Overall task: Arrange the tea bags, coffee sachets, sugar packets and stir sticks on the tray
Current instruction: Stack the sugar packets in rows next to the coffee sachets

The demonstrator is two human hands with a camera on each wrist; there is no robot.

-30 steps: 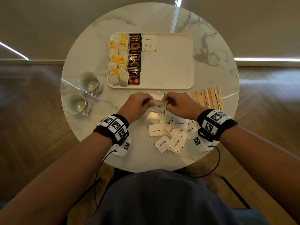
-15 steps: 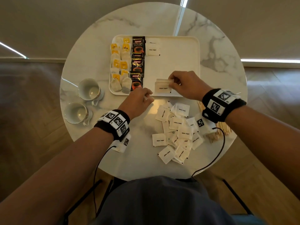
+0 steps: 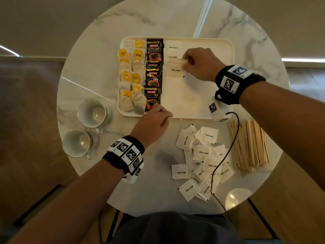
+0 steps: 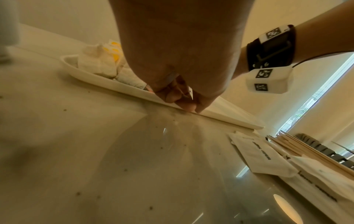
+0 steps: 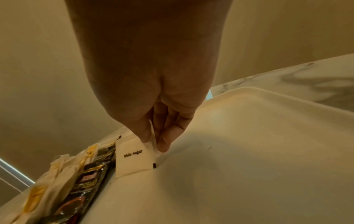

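Note:
A cream tray holds tea bags in its left column, then black coffee sachets, then two sugar packets at the far end. My right hand pinches the right corner of a white sugar packet, whose lower edge touches the tray beside the middle coffee sachet. My left hand rests with curled fingers at the tray's near rim. A white sliver with a black mark, seemingly a sugar packet, shows between its fingers.
Loose sugar packets lie in a heap on the round marble table, near right. Wooden stir sticks lie right of the heap. Two white cups stand left of the tray. The tray's right half is bare.
My right hand carried the sugar packet from above the heap onto the tray, down beside the coffee sachets. My left hand let go of that packet and moved to the tray's near rim.

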